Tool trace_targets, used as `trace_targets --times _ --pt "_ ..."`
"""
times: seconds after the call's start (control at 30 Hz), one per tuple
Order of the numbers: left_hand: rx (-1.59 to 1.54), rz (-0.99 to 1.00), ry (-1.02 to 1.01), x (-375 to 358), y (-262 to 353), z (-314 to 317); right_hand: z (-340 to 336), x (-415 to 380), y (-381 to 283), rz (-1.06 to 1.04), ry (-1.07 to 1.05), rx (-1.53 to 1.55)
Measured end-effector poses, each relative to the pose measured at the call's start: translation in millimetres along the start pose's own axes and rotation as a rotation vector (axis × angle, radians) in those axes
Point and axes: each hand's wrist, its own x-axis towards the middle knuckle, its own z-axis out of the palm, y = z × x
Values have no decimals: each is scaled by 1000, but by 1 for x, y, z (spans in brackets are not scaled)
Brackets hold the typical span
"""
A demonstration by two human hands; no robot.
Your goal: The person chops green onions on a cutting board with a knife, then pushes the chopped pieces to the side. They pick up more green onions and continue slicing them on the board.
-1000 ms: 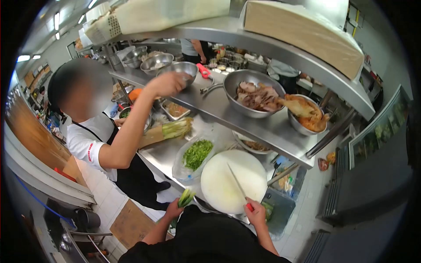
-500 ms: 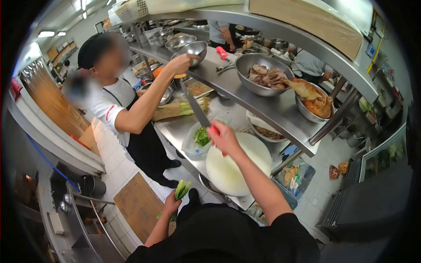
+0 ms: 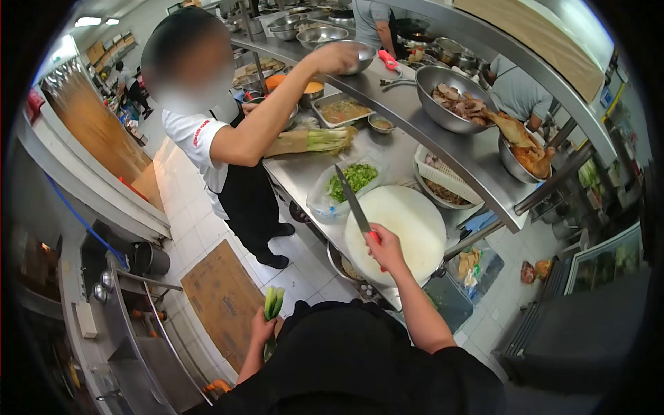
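My right hand (image 3: 385,247) is wrapped round the red handle of a kitchen knife (image 3: 354,200), its blade pointing up and away over the white round cutting board (image 3: 415,225). Low on the left, my left hand (image 3: 262,328) grips green vegetable stalks, likely leek or spring onion (image 3: 274,302), off the table's edge. Beside the board lies a clear plastic bag (image 3: 324,200) with chopped greens (image 3: 360,178) in it. Farther back, a wrapped bundle of leafy stalks (image 3: 325,140) rests on the steel table.
A co-worker (image 3: 242,138) stands at the left, one arm stretched over the shelf (image 3: 387,104) to a metal bowl (image 3: 363,59). Bowls of cut meat (image 3: 456,104) and roast poultry (image 3: 529,149) sit on the shelf. A brown mat (image 3: 225,294) covers part of the floor.
My right hand and the knife have come lower and nearer to me over the board. The view has shifted, and the co-worker appears closer. The stalks stay in my left hand.
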Motion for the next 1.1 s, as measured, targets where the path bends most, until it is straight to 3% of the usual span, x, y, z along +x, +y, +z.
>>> trace_targets --times 0.07,0.13,0.23,0.3,0.4,0.47,0.6,0.67,0.73,0.87,0.93,1.1 --pt "36 46 -51 17 -4 -7 -13 -25 45 -88 154 -194" --pt "71 90 -113 41 -12 -15 -30 -53 50 -167 326 -399" --pt "32 212 -231 76 -9 -25 -45 -86 40 -35 452 -633" --pt "29 348 -248 92 4 -34 -41 -101 41 -18 487 -631" --pt "72 341 -272 98 12 -43 -17 -111 45 -30 524 -527" --pt "81 332 -282 93 7 -44 11 -103 42 -192 437 -297" --pt "100 274 -300 62 -20 -35 59 -48 -40 -123 127 -53" --pt "88 270 -274 37 -32 -35 75 -10 -106 13 44 -147" --pt "63 212 -207 2 -38 -35 98 71 -90 -305 117 -240" --pt "17 98 25 -78 -81 -24 112 149 -205 -126 -42 -96" --pt "-60 -75 63 -124 -81 -21 119 198 -221 -369 -25 -13" --pt "-84 -289 204 -221 -91 22 93 198 -274 -456 -98 28"
